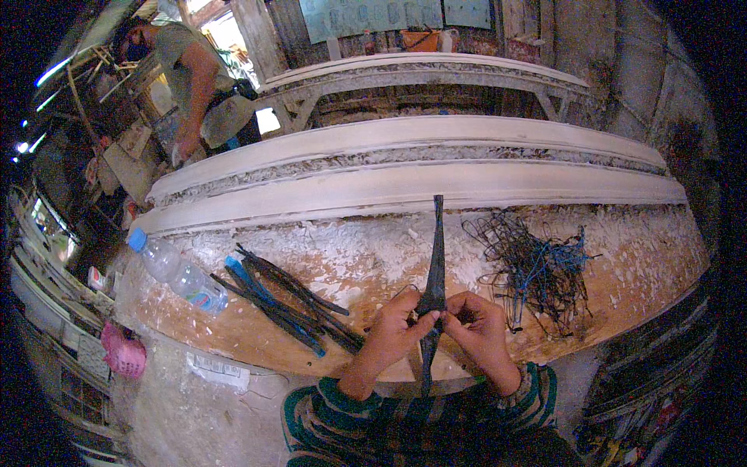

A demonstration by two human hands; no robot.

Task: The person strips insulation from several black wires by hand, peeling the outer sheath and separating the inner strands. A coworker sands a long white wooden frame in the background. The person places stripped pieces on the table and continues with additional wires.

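while left hand (395, 327) and right hand (476, 325) pinch its middle, the long dark strip (435, 268) tapers both ways.

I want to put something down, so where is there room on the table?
On the table, right of the tangled strings, and between the strip pile and the held dark strip; white flakes lie on both patches. It's crowded at left, with bottle and strip pile, at the back, with long white boards, and around the left hand and right hand.
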